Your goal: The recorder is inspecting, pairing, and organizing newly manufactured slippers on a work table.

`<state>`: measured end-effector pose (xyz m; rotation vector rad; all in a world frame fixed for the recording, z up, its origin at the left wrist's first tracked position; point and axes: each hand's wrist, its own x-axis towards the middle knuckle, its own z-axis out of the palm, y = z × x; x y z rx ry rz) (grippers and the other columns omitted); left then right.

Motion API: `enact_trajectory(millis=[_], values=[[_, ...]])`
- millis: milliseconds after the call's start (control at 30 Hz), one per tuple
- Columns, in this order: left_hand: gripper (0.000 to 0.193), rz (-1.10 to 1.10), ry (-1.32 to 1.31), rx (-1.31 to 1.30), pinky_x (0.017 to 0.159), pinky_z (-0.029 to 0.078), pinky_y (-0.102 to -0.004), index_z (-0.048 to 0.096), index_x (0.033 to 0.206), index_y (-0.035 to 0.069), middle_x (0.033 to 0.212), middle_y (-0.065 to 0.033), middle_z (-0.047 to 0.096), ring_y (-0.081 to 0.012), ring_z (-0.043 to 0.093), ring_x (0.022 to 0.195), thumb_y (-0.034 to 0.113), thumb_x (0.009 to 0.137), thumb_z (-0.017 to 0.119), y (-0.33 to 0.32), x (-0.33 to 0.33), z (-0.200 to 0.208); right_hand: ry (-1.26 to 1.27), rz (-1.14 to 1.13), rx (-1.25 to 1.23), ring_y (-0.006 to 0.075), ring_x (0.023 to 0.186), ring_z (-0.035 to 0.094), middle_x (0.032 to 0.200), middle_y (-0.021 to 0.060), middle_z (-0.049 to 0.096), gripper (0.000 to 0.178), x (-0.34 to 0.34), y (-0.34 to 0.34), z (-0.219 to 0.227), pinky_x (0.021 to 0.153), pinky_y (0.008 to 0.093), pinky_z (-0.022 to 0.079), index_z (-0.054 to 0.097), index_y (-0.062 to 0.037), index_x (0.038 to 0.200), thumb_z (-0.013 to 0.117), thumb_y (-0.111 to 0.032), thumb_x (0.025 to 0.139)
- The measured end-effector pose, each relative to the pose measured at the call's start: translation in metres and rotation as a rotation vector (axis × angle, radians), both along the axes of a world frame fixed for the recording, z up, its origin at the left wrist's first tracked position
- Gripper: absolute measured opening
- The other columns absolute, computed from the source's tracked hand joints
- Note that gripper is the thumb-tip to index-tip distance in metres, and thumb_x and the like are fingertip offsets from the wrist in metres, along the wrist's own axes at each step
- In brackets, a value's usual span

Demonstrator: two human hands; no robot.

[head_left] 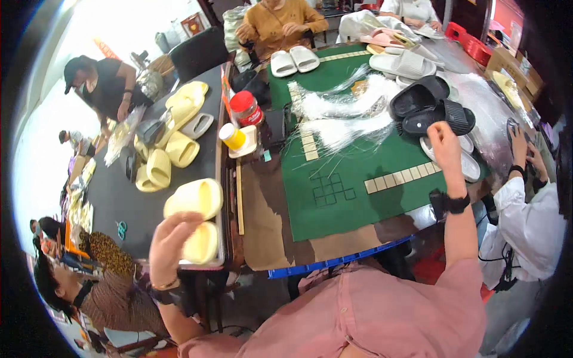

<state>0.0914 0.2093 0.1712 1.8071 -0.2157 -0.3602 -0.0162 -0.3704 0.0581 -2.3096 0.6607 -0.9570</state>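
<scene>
My left hand (170, 246) is over a pair of pale yellow slide slippers at the left table's near right corner. Its fingers reach out across the edge between the upper slipper (205, 197) and the lower slipper (202, 243); whether they touch is unclear. On the right, my right hand (445, 148) is raised with fingertips pinched together at the near side of a black slipper (439, 119). Anything in that pinch is too small to make out. A second black slipper (418, 98) lies just behind. White plastic fastener strands (352, 128) are heaped left of the black pair.
A green mat (322, 218) covers the main table. A red-lidded jar (246, 109) and yellow-and-white bottle (231, 137) stand at its left. More yellow slippers (182, 149) and teal scissors (122, 230) lie on the dark left table. A co-worker's hands (522, 149) work at right.
</scene>
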Motion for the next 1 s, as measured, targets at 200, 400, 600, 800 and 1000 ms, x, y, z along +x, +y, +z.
enact_trajectory(millis=[200, 400, 600, 800, 1000], values=[[0.056, -0.557, 0.296, -0.178, 0.108, 0.037, -0.0375, 0.038, 0.138, -0.006, 0.14, -0.0181, 0.046, -0.0265, 0.043, 0.132, 0.009, 0.091, 0.062, -0.11, -0.025, -0.037, 0.236, 0.317, 0.255, 0.0209, 0.061, 0.059, 0.072, 0.0152, 0.063, 0.022, -0.011, 0.076, -0.06, 0.058, 0.0332, 0.045, 0.064, 0.0002, 0.088, 0.06, -0.022, 0.089], [0.071, -0.639, 0.17, -0.071, 0.104, 0.041, -0.0333, 0.027, 0.143, -0.008, 0.143, -0.0206, 0.042, -0.0282, 0.045, 0.13, 0.018, 0.089, 0.066, -0.209, 0.0, -0.105, 0.281, 0.351, 0.423, 0.0124, 0.059, 0.056, 0.068, 0.0087, 0.061, 0.023, -0.029, 0.102, -0.082, 0.057, 0.0297, 0.044, 0.063, 0.0013, 0.089, 0.06, -0.022, 0.091], [0.037, -0.361, -0.314, 0.349, 0.084, 0.052, -0.0333, 0.062, 0.118, -0.001, 0.107, -0.0194, 0.066, -0.0209, 0.067, 0.095, 0.014, 0.084, 0.066, -0.188, 0.026, -0.146, 0.282, 0.387, 0.58, 0.0117, 0.061, 0.056, 0.067, 0.0067, 0.06, 0.024, -0.065, 0.117, -0.097, 0.058, 0.0284, 0.045, 0.062, 0.0007, 0.101, 0.064, -0.02, 0.089], [0.057, -0.284, -0.536, 0.71, 0.09, 0.048, -0.041, 0.052, 0.126, -0.002, 0.112, -0.0236, 0.059, -0.0364, 0.058, 0.105, 0.026, 0.08, 0.071, -0.142, 0.033, -0.185, 0.498, 0.587, 0.629, 0.0202, 0.062, 0.063, 0.074, 0.0128, 0.066, 0.053, -0.063, 0.169, -0.089, 0.06, 0.0327, 0.049, 0.051, 0.0023, 0.125, 0.07, -0.023, 0.083], [0.053, -0.286, -0.326, 0.61, 0.076, 0.051, -0.0392, 0.052, 0.124, -0.003, 0.099, -0.0209, 0.064, -0.0322, 0.064, 0.087, 0.023, 0.082, 0.07, -0.133, -0.005, -0.18, 0.359, 0.533, 0.558, 0.0218, 0.069, 0.062, 0.095, 0.0185, 0.065, 0.062, -0.017, 0.167, -0.085, 0.066, 0.0333, 0.05, 0.043, 0.0044, 0.135, 0.066, -0.023, 0.084]])
